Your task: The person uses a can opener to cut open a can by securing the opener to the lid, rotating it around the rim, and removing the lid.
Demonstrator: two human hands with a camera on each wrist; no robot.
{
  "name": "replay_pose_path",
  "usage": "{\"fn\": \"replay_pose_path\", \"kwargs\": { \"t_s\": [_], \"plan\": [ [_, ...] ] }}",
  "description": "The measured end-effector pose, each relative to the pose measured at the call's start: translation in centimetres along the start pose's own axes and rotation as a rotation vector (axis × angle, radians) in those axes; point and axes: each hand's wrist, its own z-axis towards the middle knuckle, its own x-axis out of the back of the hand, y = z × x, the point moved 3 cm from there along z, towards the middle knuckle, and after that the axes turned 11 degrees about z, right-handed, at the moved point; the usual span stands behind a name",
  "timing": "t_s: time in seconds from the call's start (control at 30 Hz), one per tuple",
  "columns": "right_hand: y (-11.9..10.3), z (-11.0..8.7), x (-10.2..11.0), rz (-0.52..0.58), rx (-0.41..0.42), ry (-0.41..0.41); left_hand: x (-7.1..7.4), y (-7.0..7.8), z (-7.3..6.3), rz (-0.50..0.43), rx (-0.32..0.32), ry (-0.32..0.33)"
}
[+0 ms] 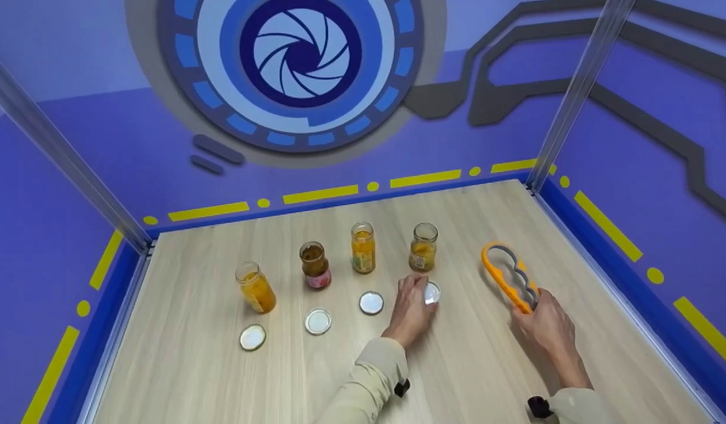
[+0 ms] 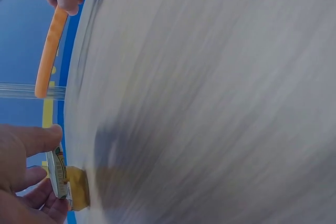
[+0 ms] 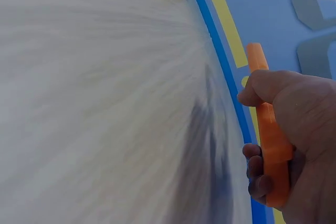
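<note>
My left hand (image 1: 413, 309) pinches a metal jar lid (image 1: 432, 293) between thumb and fingers, white inside face upward, just in front of the rightmost glass jar (image 1: 423, 253). In the left wrist view that lid (image 2: 56, 172) is tilted on edge, with printing along its rim. On the right, my right hand (image 1: 549, 330) grips an orange jar opener (image 1: 496, 274) by its near end; its grey toothed inner edge shows. The right wrist view has the thumb and curled fingers around the orange opener (image 3: 273, 135).
Left of that jar stand three more lidless jars: one with orange contents (image 1: 363, 250), a dark one with a pink label (image 1: 315, 268), and another orange one (image 1: 258, 291). Three lids (image 1: 371, 302), (image 1: 318, 321), (image 1: 252, 337) lie before them. Blue walls (image 1: 363, 171) bound the wooden table (image 1: 457, 377).
</note>
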Motion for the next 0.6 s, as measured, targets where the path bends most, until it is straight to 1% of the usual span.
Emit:
{"fn": "replay_pose_path", "kwargs": {
  "t_s": [0.13, 0.3, 0.5, 0.6],
  "plan": [
    [0.3, 0.0, -0.2, -0.012, -0.019, -0.002, -0.4, -0.2, 0.3, 0.006, 0.003, 0.003],
    [0.5, -0.1, -0.4, -0.046, -0.047, -0.013, -0.9, -0.4, 0.5, 0.047, 0.003, -0.001],
    [0.7, -0.4, -0.4, -0.060, -0.030, -0.004, -1.5, -0.7, 0.5, 0.075, 0.006, -0.012],
    [0.9, -0.6, -0.4, -0.057, -0.045, 0.005, -1.7, -0.8, 0.5, 0.079, 0.009, -0.007]
  ]
}}
